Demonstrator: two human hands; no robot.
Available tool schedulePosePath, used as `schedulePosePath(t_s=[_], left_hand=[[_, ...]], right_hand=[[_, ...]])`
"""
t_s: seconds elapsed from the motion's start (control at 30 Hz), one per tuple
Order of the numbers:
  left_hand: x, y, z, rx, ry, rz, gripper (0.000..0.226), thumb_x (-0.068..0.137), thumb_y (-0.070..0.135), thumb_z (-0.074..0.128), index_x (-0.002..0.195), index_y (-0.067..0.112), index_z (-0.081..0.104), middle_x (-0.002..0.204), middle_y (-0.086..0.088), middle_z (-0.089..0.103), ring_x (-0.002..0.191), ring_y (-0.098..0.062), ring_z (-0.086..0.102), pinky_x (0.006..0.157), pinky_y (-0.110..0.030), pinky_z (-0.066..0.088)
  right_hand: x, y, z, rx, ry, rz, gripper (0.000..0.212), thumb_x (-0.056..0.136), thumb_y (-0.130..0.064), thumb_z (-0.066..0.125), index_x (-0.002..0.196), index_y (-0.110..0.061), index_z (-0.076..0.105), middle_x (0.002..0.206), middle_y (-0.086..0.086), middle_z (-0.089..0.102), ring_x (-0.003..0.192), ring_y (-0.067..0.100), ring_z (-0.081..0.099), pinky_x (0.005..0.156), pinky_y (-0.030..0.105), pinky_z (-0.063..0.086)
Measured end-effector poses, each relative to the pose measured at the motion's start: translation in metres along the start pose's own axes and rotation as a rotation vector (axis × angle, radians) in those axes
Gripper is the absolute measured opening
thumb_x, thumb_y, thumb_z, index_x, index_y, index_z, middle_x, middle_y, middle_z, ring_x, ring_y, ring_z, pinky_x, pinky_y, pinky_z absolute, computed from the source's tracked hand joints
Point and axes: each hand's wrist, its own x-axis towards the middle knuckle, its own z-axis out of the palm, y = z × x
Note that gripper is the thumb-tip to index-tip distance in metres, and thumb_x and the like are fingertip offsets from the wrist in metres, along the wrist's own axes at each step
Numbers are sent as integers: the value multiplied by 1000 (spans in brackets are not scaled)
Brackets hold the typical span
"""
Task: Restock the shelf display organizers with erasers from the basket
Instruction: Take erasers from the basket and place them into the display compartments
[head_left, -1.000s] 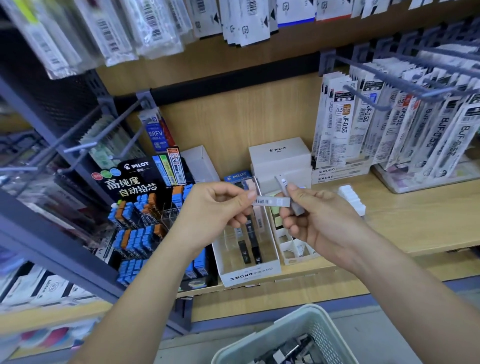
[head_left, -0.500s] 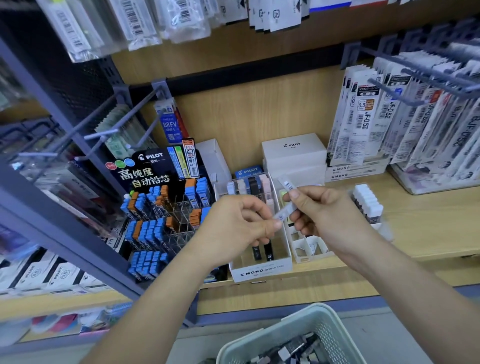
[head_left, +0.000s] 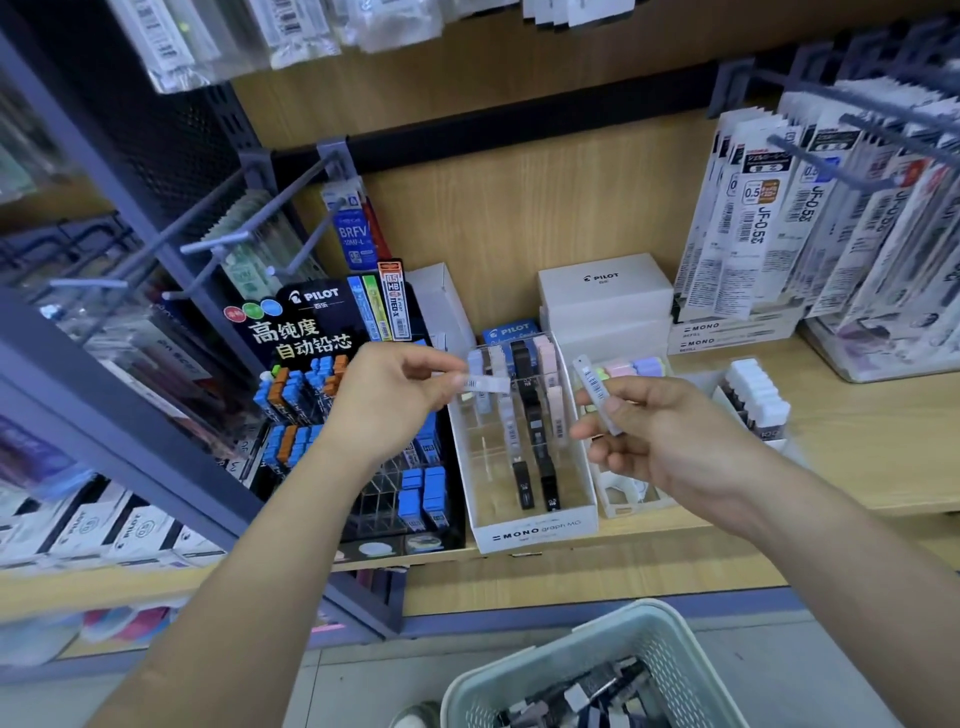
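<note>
My left hand (head_left: 387, 402) pinches a slim white eraser stick (head_left: 483, 383) with a barcode, held level over the back of the white MONO organizer (head_left: 535, 532). My right hand (head_left: 670, 441) grips a second slim eraser stick (head_left: 595, 392), tilted upright, just right of that organizer. Between the two sticks there is a gap. Clear slots in the organizer hold several black, pink and pale sticks. The pale green basket (head_left: 587, 654) sits at the bottom, with grey and black pieces inside.
A black PILOT lead display (head_left: 311, 322) with blue and orange cases stands to the left. To the right sit a smaller white organizer (head_left: 623, 499), white erasers (head_left: 756, 395) and hanging refill packs (head_left: 769, 218). Grey metal pegs (head_left: 218, 244) jut out upper left.
The two hands have drawn apart: the left took one stick leftward over the organizer, while the right keeps the other. The camera view has shifted slightly.
</note>
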Motion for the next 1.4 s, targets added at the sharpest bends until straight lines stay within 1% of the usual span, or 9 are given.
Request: schedulePosePath(t_s=[0.1, 0.23, 0.4, 0.6, 0.7, 0.93, 1.1, 1.3, 1.4], left_hand=[[5, -8, 5, 193, -38, 32, 10, 84, 14, 71, 89, 22, 71, 82, 2, 67, 77, -13, 64, 74, -27, 53], [5, -10, 19, 307, -45, 42, 11, 77, 23, 79, 80, 23, 68, 74, 6, 67, 69, -4, 63, 64, -16, 49], [3, -12, 32, 392, -50, 100, 9, 80, 23, 76, 88, 21, 74, 75, 9, 65, 73, -3, 60, 72, -16, 48], [3, -15, 41, 528, -141, 179, 18, 89, 19, 66, 104, 15, 74, 109, 0, 71, 103, -15, 63, 96, -28, 47], [3, -16, 47, 594, -189, 205, 22, 93, 15, 59, 113, 14, 70, 112, -4, 70, 108, -20, 62, 96, -33, 47], [7, -18, 42, 427, -121, 111, 18, 87, 15, 68, 104, 21, 72, 85, 7, 69, 84, -8, 64, 87, -28, 52], [-1, -2, 25, -116, -36, -100, 13, 79, 4, 74, 76, 17, 73, 71, -7, 73, 74, -24, 71, 75, -31, 58], [-22, 9, 35, -277, -123, -158, 14, 75, -3, 75, 77, 10, 69, 70, -11, 71, 69, -23, 68, 78, -36, 58], [-25, 11, 38, -240, -214, -166, 38, 72, -10, 71, 98, 18, 66, 68, -6, 69, 67, -21, 65, 81, -42, 57]], right_hand=[[1, -2, -3, 51, 22, 8, 12, 100, -3, 45, 106, -5, 56, 83, 15, 73, 55, 15, 62, 50, 19, 50], [-1, -6, -6, 71, 38, 3, 7, 100, -5, 48, 98, -9, 54, 87, 16, 74, 55, 16, 64, 51, 20, 49], [-4, -4, -8, 48, 34, 15, 10, 99, -6, 50, 108, -7, 54, 86, 16, 75, 56, 16, 65, 51, 21, 50], [-5, -5, -9, 32, 24, 9, 8, 99, -7, 50, 103, -7, 57, 87, 16, 74, 56, 15, 65, 52, 20, 51], [-5, -4, -9, 27, 23, 13, 9, 98, -7, 52, 95, -8, 60, 87, 16, 74, 58, 16, 65, 56, 22, 52], [-3, -1, -12, 27, 39, 28, 10, 96, -7, 55, 105, -10, 59, 81, 10, 74, 58, 16, 65, 52, 21, 52], [-5, 1, -5, 62, 31, 64, 3, 99, -10, 53, 98, -12, 55, 92, 11, 76, 70, 22, 70, 56, 24, 50], [-1, 7, 10, 305, 31, 55, 11, 95, -7, 57, 86, -11, 60, 114, 14, 70, 91, 28, 71, 66, 29, 57], [1, 10, 11, 365, 20, 50, 8, 94, -6, 58, 87, -11, 61, 104, 12, 71, 95, 30, 69, 69, 29, 58]])
